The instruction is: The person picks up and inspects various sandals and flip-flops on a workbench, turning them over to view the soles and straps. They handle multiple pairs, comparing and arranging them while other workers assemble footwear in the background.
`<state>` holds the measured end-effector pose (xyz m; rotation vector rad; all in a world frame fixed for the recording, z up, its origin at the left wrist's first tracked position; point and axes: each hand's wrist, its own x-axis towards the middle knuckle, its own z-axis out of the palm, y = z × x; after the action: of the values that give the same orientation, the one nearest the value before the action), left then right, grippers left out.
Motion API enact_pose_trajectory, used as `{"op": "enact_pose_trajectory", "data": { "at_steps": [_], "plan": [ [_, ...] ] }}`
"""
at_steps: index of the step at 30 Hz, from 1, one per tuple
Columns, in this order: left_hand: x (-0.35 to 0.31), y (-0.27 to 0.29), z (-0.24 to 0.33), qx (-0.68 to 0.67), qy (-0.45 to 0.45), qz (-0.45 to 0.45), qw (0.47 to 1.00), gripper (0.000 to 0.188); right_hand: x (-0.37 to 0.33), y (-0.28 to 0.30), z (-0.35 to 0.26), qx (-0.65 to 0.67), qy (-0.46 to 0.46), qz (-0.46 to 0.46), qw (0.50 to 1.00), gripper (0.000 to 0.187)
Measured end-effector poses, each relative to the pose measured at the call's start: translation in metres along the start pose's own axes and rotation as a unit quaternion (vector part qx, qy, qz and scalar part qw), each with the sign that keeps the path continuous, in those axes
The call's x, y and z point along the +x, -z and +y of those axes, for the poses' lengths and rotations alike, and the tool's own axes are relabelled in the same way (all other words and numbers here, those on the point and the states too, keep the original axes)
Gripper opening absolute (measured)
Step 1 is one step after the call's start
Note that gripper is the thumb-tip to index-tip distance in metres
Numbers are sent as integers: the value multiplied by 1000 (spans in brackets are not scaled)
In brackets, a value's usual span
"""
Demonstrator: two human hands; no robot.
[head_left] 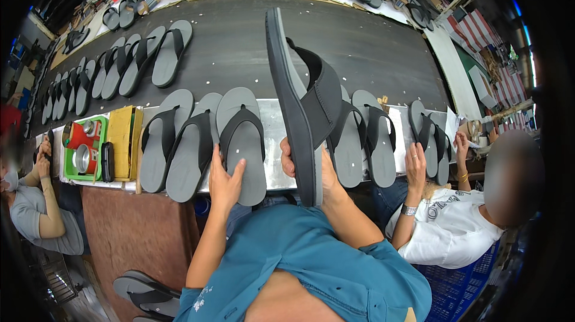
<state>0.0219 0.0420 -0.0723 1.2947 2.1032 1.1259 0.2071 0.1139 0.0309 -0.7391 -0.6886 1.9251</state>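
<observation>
My right hand (326, 175) grips a grey and black flip-flop (293, 106) near its heel. The flip-flop stands on edge, toe up, its dark sole side facing left and its wide black strap facing right. Lower left of it, my left hand (226, 183) holds the side edge of another flip-flop (247, 139), thumb over the grey footbed and fingers along the left side. That one lies footbed up, heel toward me, at the bench's near edge. Two more flip-flops (190, 157) lie close to its left. Right of the raised one, another pair (380, 148) rests on the metal ledge.
A dark conveyor belt (233, 46) runs across beyond the ledge, carrying rows of flip-flops (144, 61). At left stand a green basket (67, 169) with red tins and a yellow box (127, 148). A co-worker's hand (415, 163) touches flip-flops at right; another person (36, 208) sits at left.
</observation>
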Motion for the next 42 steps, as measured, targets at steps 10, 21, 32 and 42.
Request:
{"op": "enact_pose_trajectory", "data": {
  "at_steps": [10, 21, 32, 42],
  "plan": [
    [6, 35, 65, -622, 195, -62, 756, 41, -1, 8, 19, -117, 64, -13, 991, 40],
    [-28, 37, 67, -667, 121, -121, 725, 41, -21, -1, 57, -112, -19, -74, 991, 39],
    [-30, 30, 45, -698, 47, -154, 698, 36, -23, 6, 61, -109, 0, -93, 990, 25],
    [-22, 41, 58, -633, 67, -127, 760, 82, -8, 36, 61, -129, -27, -145, 981, 26]
  ]
}}
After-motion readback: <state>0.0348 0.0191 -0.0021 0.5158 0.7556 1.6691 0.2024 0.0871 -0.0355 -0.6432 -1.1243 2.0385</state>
